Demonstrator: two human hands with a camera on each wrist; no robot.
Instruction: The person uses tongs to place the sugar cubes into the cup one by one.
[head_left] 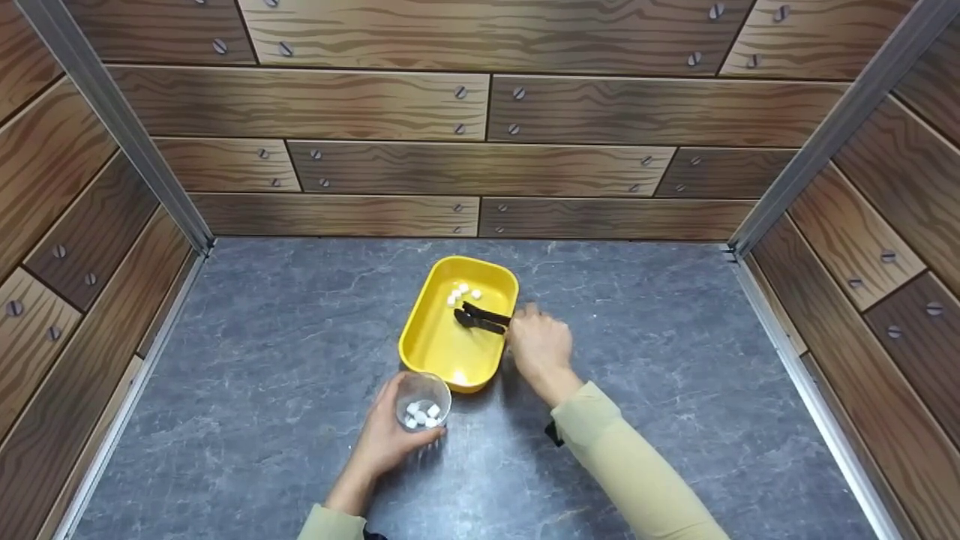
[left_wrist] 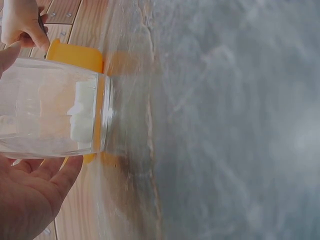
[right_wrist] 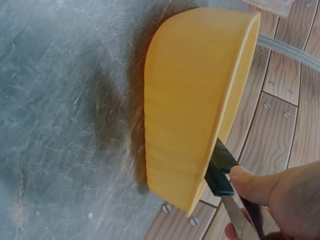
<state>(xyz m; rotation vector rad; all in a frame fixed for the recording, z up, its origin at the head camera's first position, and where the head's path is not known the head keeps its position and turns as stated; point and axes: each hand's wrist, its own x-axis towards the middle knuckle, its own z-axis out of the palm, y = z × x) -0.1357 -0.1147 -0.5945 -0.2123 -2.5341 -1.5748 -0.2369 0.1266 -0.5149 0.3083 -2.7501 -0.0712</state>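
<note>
My left hand [head_left: 382, 435] holds a clear cup [head_left: 421, 385], its fingers and thumb around the sides. Several white cubes [head_left: 422, 415] lie at the bottom of the cup, which stands just in front of the yellow tray's near end. The right hand [head_left: 541, 349] grips tongs [right_wrist: 221, 172] with black tips and metal arms, beside the right rim of the yellow tray [head_left: 427, 330]. Inside the tray, the tong tips are spread a little apart with nothing visible between them. Several more white cubes [head_left: 459, 293] sit toward the tray's far end.
Grey marbled floor [head_left: 285, 337] surrounds the tray. Wood-patterned panels [head_left: 480, 165] form the back and side walls, with metal posts [head_left: 127, 127] at the corners. A small dark object [head_left: 553, 433] shows at the right cuff.
</note>
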